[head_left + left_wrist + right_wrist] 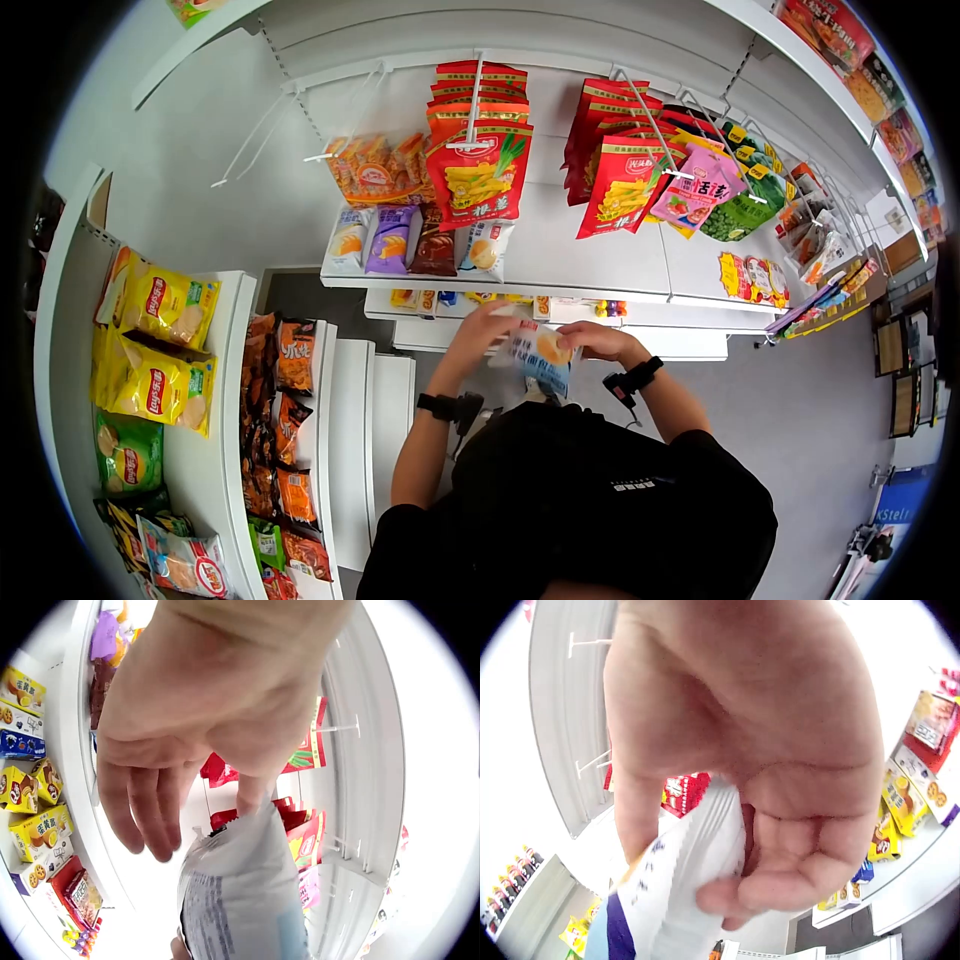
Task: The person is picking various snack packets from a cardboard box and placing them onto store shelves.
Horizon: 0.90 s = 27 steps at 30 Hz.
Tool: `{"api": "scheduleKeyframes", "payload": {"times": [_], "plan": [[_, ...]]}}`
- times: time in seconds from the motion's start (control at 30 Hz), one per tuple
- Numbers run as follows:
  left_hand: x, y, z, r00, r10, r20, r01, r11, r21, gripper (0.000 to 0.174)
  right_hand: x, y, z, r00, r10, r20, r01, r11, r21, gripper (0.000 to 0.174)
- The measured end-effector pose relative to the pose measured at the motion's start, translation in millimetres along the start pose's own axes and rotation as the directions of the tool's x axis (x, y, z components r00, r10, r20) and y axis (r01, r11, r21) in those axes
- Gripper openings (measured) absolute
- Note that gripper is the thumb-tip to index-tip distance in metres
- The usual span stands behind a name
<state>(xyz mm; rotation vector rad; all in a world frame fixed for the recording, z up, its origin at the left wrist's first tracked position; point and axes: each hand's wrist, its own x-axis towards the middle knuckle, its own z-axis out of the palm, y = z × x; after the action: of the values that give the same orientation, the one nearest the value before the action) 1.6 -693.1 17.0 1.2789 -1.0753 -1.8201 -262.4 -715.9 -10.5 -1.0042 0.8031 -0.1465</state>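
A white and blue snack bag (541, 356) is held in front of the person's torso, below the shelf edge. The right hand (597, 343) grips its side; in the right wrist view the fingers of that hand (757, 787) curl around the white bag (682, 877). At the bag's other side is the left hand (478, 342). In the left wrist view the left hand (202, 727) has its thumb against the bag's top edge (244, 892), while its other fingers hang loosely away from the bag.
Ahead, a white shelf (580, 270) holds small bags, with red bags (484, 180) hanging on hooks above. Yellow chip bags (165, 300) and orange packs (297, 355) fill shelves at left. Boxed snacks (45, 832) stand on a lower shelf. Grey floor (790, 420) lies at right.
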Motion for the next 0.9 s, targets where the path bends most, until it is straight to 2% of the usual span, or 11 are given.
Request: {"api": "scheduleKeyframes", "payload": {"times": [0.07, 0.13, 0.17, 0.2, 0.27, 0.4, 0.43, 0.53, 0.73, 0.8, 0.9], "plan": [[8.8, -12.5, -10.2, 0.993, 0.037, -0.109, -0.049, 0.993, -0.109, 0.052, 6.1, 8.7, -0.2, 0.996, -0.070, -0.062, 0.083, 0.966, 0.245, 0.051], [13.1, -21.8, -27.6, 0.978, 0.063, -0.199, -0.098, 0.981, -0.168, 0.051, 14.9, 13.6, -1.6, 0.979, -0.136, -0.154, 0.191, 0.874, 0.446, 0.045], [11.0, -24.3, -35.5, 0.974, 0.072, -0.216, -0.112, 0.977, -0.180, 0.049, 31.6, 29.8, -20.8, 0.965, -0.133, -0.226, 0.227, 0.854, 0.467, 0.040], [7.2, -24.1, -39.7, 0.968, 0.077, -0.241, -0.122, 0.976, -0.180, 0.048, 37.8, 27.6, -22.9, 0.943, -0.149, -0.296, 0.283, 0.828, 0.484, 0.031], [-2.0, -26.3, -46.2, 0.953, 0.082, -0.292, -0.139, 0.974, -0.178, 0.047, 52.4, 22.6, -27.9, 0.878, -0.135, -0.458, 0.365, 0.809, 0.460, 0.029], [-10.4, -44.2, -51.3, 0.945, 0.039, -0.324, -0.109, 0.974, -0.199, 0.047, 86.8, 13.5, -40.4, 0.806, -0.150, -0.573, 0.422, 0.824, 0.378, 0.034], [-12.9, -48.9, -50.9, 0.945, 0.034, -0.326, -0.104, 0.974, -0.202, 0.047, 102.3, 16.2, -45.1, 0.732, -0.210, -0.648, 0.450, 0.863, 0.229, 0.045], [-24.0, -57.7, -48.0, 0.941, 0.022, -0.337, -0.104, 0.968, -0.228, 0.047, 131.6, 16.1, -60.8, 0.710, -0.071, -0.701, 0.428, 0.834, 0.348, 0.051], [-45.0, -66.0, -48.0, 0.922, -0.009, -0.388, -0.080, 0.974, -0.213, 0.047, 144.2, -1.9, -64.3, 0.663, -0.083, -0.744, 0.233, 0.968, 0.099, 0.060], [-47.3, -70.3, -48.6, 0.919, -0.016, -0.394, -0.080, 0.971, -0.224, 0.048, 143.3, -6.2, -64.8, 0.632, -0.097, -0.769, 0.142, 0.990, -0.008, 0.064], [-51.1, -74.0, -45.8, 0.917, -0.016, -0.398, -0.084, 0.969, -0.231, 0.048, 144.3, -10.3, -68.6, 0.636, -0.092, -0.766, 0.084, 0.995, -0.050, 0.070]]}}
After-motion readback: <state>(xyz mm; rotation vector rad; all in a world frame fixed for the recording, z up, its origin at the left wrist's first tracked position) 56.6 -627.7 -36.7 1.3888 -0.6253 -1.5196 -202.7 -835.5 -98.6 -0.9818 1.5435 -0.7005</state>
